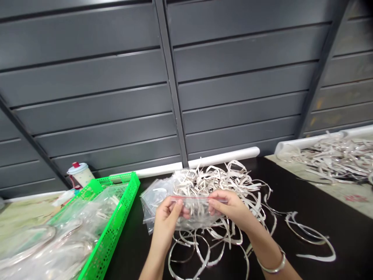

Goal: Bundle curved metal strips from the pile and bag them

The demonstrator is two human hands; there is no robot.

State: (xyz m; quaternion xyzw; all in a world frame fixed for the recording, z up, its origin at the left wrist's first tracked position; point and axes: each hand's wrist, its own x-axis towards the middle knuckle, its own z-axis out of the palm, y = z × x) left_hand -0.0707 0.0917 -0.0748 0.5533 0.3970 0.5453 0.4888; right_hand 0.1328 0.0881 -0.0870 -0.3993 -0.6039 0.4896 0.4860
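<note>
- Clear zip bag (198,219), held above the middle of the desk (131,249), before a pile of silvery strips (215,179); whether any are inside, I cannot tell.
- Left hand (167,217) and right hand (230,206) pinch its red-lined top edge near opposite ends, fingers closed on the film.
- The step in hand looks like handling the bag's mouth; the next move probably calls for an even, light grip.
- Flat bags (154,196) lie left of the pile.
- Green crate (118,223) with filled bags (70,233): along the desk's left edge.
- White roll (227,157) along the far edge, grey panelled wall (116,93) behind.
- Second strip pile (340,155) beyond the right edge.
</note>
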